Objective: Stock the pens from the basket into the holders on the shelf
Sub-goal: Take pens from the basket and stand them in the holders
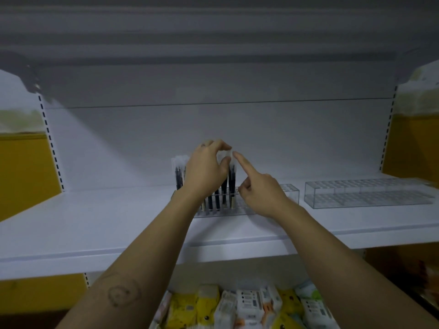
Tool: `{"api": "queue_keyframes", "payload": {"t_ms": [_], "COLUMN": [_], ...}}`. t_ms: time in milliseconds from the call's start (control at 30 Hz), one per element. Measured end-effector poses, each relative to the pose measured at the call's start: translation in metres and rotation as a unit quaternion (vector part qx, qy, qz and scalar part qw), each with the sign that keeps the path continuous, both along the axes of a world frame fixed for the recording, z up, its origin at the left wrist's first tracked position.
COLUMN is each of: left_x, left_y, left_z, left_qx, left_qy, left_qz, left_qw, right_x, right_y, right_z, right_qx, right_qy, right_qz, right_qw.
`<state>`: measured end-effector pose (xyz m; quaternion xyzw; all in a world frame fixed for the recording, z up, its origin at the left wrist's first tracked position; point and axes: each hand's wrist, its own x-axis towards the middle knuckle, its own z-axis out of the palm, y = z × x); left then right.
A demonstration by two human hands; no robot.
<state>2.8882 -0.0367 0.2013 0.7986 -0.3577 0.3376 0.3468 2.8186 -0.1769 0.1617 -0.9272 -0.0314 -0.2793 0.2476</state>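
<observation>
Dark pens [217, 201], pale caps, upright in clear holder [288, 194], midway along shelf [95, 222], nearer back edge. Left hand [206, 170] above, fingertips pinching one pen's cap. Right hand [261, 194] beside it, index finger straight toward that cap, other fingers curled.

- Bare left forearm [142, 257], with a thin-lined round tattoo [121, 293] like a small face in a circle.
- Bare left hand [205, 172]; small dark mark [203, 145] by a knuckle.
- Bare right hand [259, 193] and right forearm [332, 245].
</observation>
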Motion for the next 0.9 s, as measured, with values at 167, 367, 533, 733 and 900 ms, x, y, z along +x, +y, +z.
{"api": "queue_keyframes", "payload": {"t_ms": [167, 367, 533, 733, 900], "left_x": [0.000, 0.004, 0.004, 0.001, -0.007], "left_y": [0.006, 0.011, 0.007, 0.019, 0.037], "left_z": [-0.003, 0.007, 0.019, 0.000, -0.001], "left_qx": [-0.021, 0.030, 0.147, 0.160, 0.162], "left_qy": [-0.011, 0.012, 0.019, -0.035, -0.057], "left_qz": [0.047, 0.052, 0.065, 0.054, 0.067], "left_qw": [0.999, 0.998, 0.987, 0.985, 0.983], "right_x": [0.001, -0.001, -0.002, -0.006, -0.021], "right_y": [0.000, 0.004, 0.007, 0.010, 0.007], "right_z": [0.001, 0.002, 0.007, 0.009, 0.018], "right_qx": [-0.010, -0.011, -0.019, -0.006, -0.017], "right_qy": [0.013, 0.024, 0.041, 0.067, 0.092], "right_qz": [-0.008, -0.010, -0.023, -0.011, -0.002], "right_qw": [1.000, 1.000, 0.999, 0.998, 0.996]}}
